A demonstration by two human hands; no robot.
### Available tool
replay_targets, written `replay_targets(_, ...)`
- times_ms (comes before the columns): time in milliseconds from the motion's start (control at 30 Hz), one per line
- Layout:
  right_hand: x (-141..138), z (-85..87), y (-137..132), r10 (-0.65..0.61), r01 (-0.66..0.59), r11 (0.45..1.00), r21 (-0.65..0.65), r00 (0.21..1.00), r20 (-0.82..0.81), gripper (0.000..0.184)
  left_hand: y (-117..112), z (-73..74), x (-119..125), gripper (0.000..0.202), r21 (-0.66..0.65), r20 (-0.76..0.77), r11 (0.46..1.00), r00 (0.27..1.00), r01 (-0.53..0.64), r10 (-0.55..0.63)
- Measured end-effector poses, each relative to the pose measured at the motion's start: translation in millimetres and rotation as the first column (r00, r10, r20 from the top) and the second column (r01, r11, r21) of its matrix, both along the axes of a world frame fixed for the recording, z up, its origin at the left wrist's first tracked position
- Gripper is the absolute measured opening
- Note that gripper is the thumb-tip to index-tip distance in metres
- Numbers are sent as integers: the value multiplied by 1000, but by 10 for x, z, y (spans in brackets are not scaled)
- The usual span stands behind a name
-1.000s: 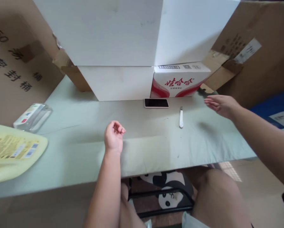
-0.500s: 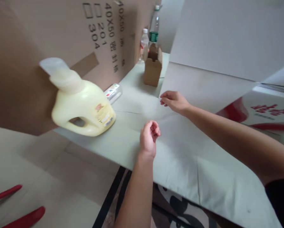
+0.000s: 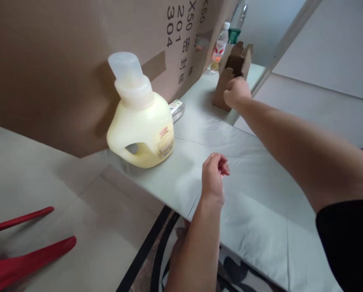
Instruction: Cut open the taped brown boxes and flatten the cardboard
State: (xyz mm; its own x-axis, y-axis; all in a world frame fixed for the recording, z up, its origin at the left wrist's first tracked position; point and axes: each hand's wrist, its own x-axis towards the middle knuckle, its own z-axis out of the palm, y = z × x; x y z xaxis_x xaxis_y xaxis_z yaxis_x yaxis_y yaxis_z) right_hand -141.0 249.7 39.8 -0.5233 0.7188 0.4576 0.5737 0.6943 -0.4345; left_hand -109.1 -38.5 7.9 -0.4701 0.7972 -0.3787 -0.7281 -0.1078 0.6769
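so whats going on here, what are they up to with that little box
The person's right hand is at the small brown box, its fingers against or just in front of it; I can't tell whether they grip it. The box stands on the table, flaps up, with two bottles behind it. The left hand is loosely curled nearer the person, with nothing visible in it. The yellow jug stands near the table's edge, with neither hand on it.
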Motion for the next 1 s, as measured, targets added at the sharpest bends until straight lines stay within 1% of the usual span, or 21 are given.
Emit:
replay_targets(100,230,8,-527,-38,39,999,-15,998,56,19,-30,-7,94,17,13,-4,999,999,-45,45)
replay_targets(167,524,66,-930,-3,1,998,-68,1000,-31,22,-47,-42,118,17,19,-58,992,991,-122,123)
replay_targets(200,730,102,-1143,18,-29,994,-104,994,-110,24,-54,-66,109,16,12,-144,975,964,-223,222)
replay_targets(267,1266,159,-1595,1,-54,984,-172,956,-294,23,-62,-107,60,10,-15,-340,894,843,-448,417)
replay_targets(333,1923,160,-2072,-55,-57,971,-231,892,-449,18,-68,-121,6,12,6,-462,814,721,-580,517)
replay_targets(367,2269,134,-2309,-93,-48,968,-246,843,-530,16,-71,-115,-3,17,53,-520,796,664,-603,538)
replay_targets(400,2607,90,-2535,-135,-34,965,-262,787,-602,14,-74,-101,11,24,130,-572,795,610,-592,548)
replay_targets(433,2923,33,-2744,-171,-16,960,-280,758,-629,13,-77,-82,53,31,240,-600,824,588,-514,542)
replay_targets(467,3202,-32,-2928,-229,23,945,-328,761,-607,13,-77,-61,123,37,336,-625,858,590,-387,511)
replay_targets(500,3437,-96,-3083,-263,61,936,-345,774,-576,14,-73,-44,220,42,391,-662,893,606,-222,440)
replay_targets(533,3620,-154,-3206,-261,72,940,-334,782,-566,15,-64,-35,337,46,410,-695,910,626,-60,354)
replay_targets(567,3754,-200,-3295,-259,78,938,-337,803,-537,16,-48,-35,466,48,400,-718,914,643,67,267)
replay_targets(600,3845,-232,-3348,-262,95,940,-328,815,-516,16,-25,-45,596,48,375,-732,914,654,152,192)
replay_targets(633,3904,-247,-3365,-270,108,939,-325,819,-506,17,5,-65,721,47,360,-720,917,677,174,154)
replay_targets(700,3973,-241,-3314,-286,108,937,-333,783,-552,27,84,-118,927,44,386,-684,912,706,138,183)
replay_targets(767,4035,-218,-3202,-306,40,921,-387,689,-657,42,176,-161,1063,43,396,-652,905,742,154,158)
replay_targets(800,4070,-213,-3146,-314,-2,910,-414,649,-693,44,219,-173,1110,41,409,-628,898,764,162,148)
replay_targets(833,4108,-218,-3100,-325,-22,901,-433,626,-709,42,255,-177,1149,40,418,-637,891,757,177,149)
replay_targets(867,4146,-236,-3066,-337,-8,898,-440,630,-700,39,285,-177,1182,39,427,-664,884,730,190,164)
replay_targets(900,4183,-267,-3046,-346,37,902,-430,656,-670,36,306,-175,1213,37,429,-685,879,709,208,167)
replay_targets(1000,4291,-411,-3052,-369,245,924,-293,773,-516,39,340,-180,1309,35,452,-730,871,641,193,237)
